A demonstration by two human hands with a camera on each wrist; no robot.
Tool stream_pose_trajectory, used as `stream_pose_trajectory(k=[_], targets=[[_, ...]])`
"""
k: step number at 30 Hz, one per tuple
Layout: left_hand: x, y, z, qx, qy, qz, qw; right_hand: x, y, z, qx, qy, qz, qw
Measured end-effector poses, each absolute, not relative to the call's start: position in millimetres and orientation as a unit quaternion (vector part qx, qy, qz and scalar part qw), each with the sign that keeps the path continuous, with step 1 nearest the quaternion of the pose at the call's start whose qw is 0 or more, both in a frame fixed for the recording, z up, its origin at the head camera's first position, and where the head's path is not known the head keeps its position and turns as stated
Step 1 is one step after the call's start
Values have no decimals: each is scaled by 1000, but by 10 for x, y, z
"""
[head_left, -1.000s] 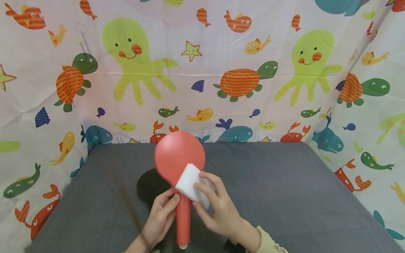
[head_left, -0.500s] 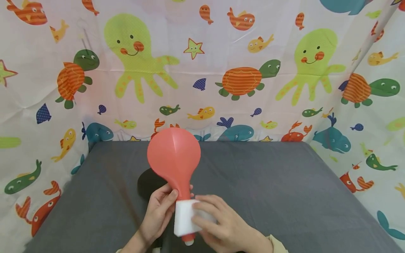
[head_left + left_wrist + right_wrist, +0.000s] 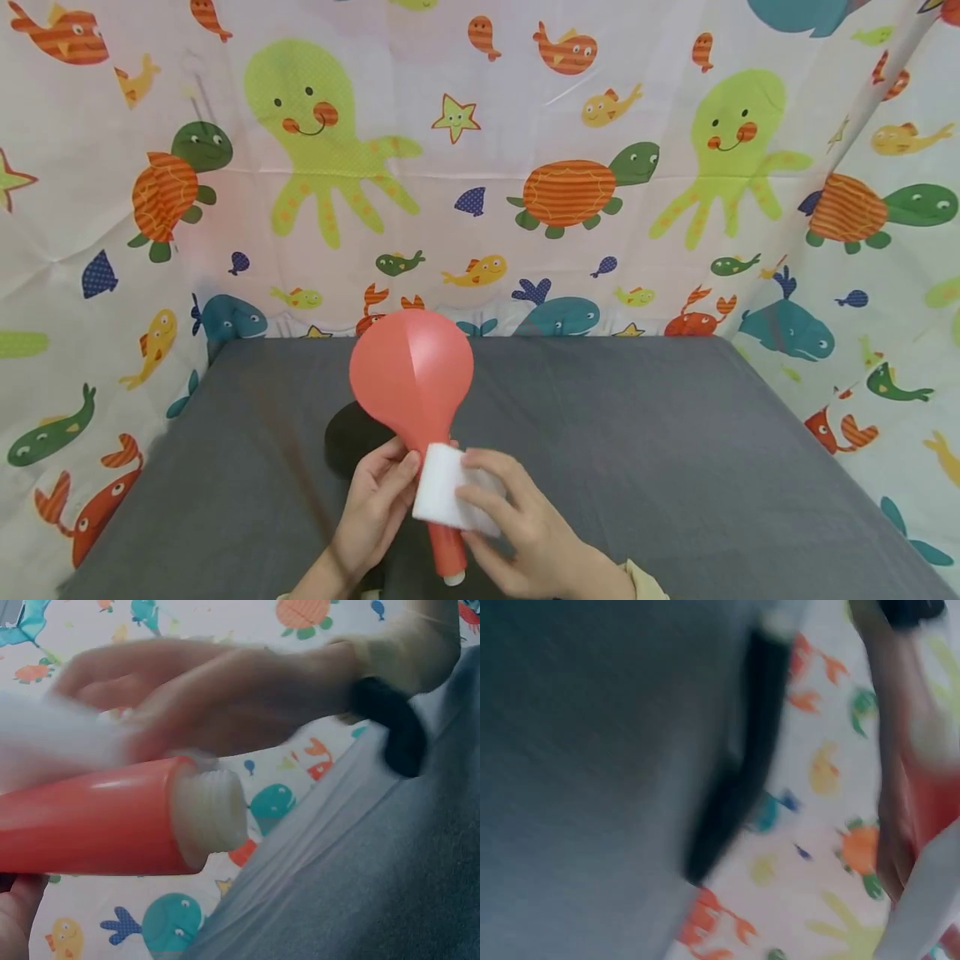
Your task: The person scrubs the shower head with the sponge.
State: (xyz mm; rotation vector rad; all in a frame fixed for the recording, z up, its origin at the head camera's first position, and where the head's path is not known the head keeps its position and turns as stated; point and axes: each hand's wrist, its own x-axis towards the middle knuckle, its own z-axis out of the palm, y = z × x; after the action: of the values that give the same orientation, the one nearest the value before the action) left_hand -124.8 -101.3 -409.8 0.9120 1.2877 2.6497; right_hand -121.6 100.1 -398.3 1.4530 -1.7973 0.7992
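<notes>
My left hand (image 3: 381, 510) holds a red paddle-shaped thing (image 3: 414, 375) upright by its neck, thumb in front. It has a broad round head, a handle and a white tip, which shows screw threads (image 3: 217, 810) in the left wrist view. My right hand (image 3: 521, 521) grips a white sponge (image 3: 441, 490), which lies across the handle just below the left hand. The sponge covers part of the handle. In the left wrist view the right hand (image 3: 210, 697) and the sponge (image 3: 60, 735) are blurred.
A black thing of similar shape (image 3: 354, 437) lies on the grey cloth-covered table (image 3: 637, 450) behind the left hand. Its dark handle (image 3: 761, 712) with a pale end shows in the right wrist view. A curtain (image 3: 480, 242) printed with sea animals surrounds the table's back and sides.
The right hand has moved the sponge from the neck down the handle, then slightly back up. The red thing has turned a little in the left hand, its tip swinging right.
</notes>
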Motion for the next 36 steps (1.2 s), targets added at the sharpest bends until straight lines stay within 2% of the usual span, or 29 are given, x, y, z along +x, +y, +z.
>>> stream_pose_trajectory(k=[4, 7, 17, 24, 28, 33, 36], targets=[[-1270, -1057, -4069, 289, 425, 858, 22, -1105, 1086, -4144, 601, -681, 276, 314], [-1272, -1062, -4070, 293, 430, 854, 21, -1112, 1092, -4167, 596, -682, 271, 326], [-1215, -994, -4123, 307, 462, 832, 38, -1373, 921, -3923, 454, -725, 376, 357], [-1231, -1059, -4072, 262, 477, 839, 17, -1231, 1000, -4049, 501, -726, 387, 268], [-1273, -1127, -4038, 269, 473, 839, -7, -1080, 1084, -4182, 534, -726, 370, 225], [-1290, -1151, -4024, 277, 471, 838, 3, -1011, 1100, -4293, 547, -720, 378, 200], [-1273, -1129, -4035, 289, 464, 837, 18, -1043, 1038, -4251, 524, -708, 425, 207]])
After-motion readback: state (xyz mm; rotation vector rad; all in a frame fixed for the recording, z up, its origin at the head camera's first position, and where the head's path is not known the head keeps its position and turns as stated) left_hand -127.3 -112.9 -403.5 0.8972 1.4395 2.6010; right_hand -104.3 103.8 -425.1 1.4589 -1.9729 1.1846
